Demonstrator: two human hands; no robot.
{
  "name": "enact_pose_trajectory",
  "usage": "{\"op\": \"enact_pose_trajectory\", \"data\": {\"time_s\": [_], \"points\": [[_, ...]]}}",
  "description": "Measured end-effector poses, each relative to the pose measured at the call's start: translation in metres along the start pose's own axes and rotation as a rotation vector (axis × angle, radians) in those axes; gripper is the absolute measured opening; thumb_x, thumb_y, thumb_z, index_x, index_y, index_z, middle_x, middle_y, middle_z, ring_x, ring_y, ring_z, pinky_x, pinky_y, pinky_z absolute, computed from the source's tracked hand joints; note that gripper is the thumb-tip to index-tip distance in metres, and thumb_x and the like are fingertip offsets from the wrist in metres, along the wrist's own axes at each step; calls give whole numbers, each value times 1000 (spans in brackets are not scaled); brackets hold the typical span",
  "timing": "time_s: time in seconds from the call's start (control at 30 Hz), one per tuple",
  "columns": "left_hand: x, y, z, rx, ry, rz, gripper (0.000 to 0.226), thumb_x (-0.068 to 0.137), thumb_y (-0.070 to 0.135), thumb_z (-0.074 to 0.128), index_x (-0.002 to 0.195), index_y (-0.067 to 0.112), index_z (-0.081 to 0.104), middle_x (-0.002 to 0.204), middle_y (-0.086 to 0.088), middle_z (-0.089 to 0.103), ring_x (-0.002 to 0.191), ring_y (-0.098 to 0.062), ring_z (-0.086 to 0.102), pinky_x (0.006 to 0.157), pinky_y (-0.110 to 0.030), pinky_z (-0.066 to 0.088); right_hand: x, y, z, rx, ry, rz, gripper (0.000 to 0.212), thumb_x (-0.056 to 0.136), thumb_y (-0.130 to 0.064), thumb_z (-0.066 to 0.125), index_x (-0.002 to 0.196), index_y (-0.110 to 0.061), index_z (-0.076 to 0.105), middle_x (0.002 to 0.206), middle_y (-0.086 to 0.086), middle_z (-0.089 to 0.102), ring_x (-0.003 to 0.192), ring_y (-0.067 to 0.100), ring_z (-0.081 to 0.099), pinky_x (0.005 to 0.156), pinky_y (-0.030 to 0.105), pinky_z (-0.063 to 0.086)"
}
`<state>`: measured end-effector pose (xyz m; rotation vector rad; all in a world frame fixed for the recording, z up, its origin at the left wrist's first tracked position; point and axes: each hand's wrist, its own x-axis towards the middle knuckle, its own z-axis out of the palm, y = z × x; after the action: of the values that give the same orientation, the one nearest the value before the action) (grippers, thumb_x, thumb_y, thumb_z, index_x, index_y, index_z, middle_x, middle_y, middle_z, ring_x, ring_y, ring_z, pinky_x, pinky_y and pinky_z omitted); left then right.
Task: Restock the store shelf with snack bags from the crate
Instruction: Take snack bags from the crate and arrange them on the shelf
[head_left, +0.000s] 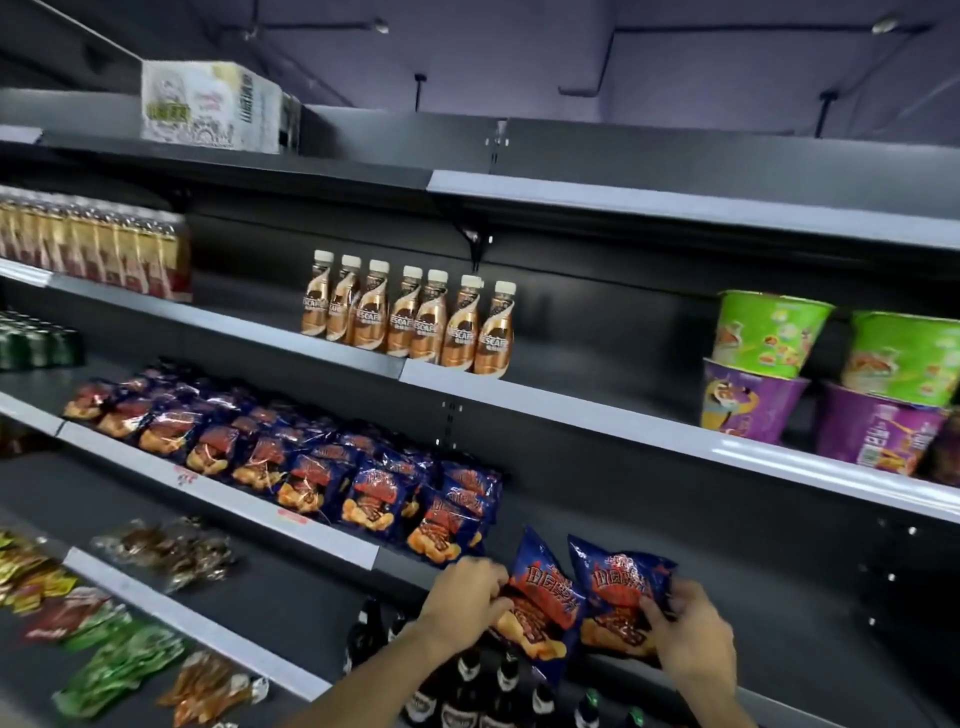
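Hands: left hand (470, 592) and right hand (688, 631) each grip an upright bag (545, 597) at the shelf (332, 540) front edge, just right of the bag row (291, 457), bottles (483, 680) below.

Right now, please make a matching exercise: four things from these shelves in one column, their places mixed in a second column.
1. white cardboard box
2. brown coffee bottles
3. green and purple noodle cups
4. two blue snack bags

A. in both hands
B. top shelf, left
C. second shelf, far right
D. second shelf, middle

Pairs: 1-B, 2-D, 3-C, 4-A
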<state>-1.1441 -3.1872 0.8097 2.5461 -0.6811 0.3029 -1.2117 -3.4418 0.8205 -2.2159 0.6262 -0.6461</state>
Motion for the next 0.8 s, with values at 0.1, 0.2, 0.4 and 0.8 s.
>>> {"op": "enact_pose_trajectory", "data": {"time_s": [0.1, 0.2, 0.4, 0.8], "points": [[-1, -21, -10, -24, 1, -14, 23, 91, 33, 64, 85, 11, 59, 69, 7, 56, 71, -15, 56, 69, -31, 50, 1, -19, 21, -17, -15, -14, 38, 87, -36, 72, 119, -20, 58, 114, 2, 71, 105, 25, 65, 90, 39, 52], [1, -35, -17, -28, -2, -25, 24, 92, 33, 63, 79, 18, 49, 63, 11, 43, 68, -13, 49, 66, -26, 44, 8, -36, 37, -29, -16, -26, 34, 88, -34, 71, 116, -20, 58, 111, 1, 71, 102, 25, 66, 86, 36, 51], [23, -63, -8, -106, 4, -45, 20, 91, 35, 64, 82, 21, 52, 73, 13, 54, 76, -6, 57, 69, -19, 47, 41, -60, 65, -34, -16, -36, 27, 89, -31, 70, 111, -20, 58, 109, 0, 71, 101, 24, 67, 83, 33, 51], [136, -95, 28, -142, 12, -59, 15, 90, 36, 67, 96, 22, 64, 91, 10, 67, 79, 2, 59, 68, -11, 47, 170, -62, 149, 83, -98, 84, 39, 87, -25, 74, 120, -11, 58, 117, 7, 66, 108, 23, 63, 91, 29, 48]]}}
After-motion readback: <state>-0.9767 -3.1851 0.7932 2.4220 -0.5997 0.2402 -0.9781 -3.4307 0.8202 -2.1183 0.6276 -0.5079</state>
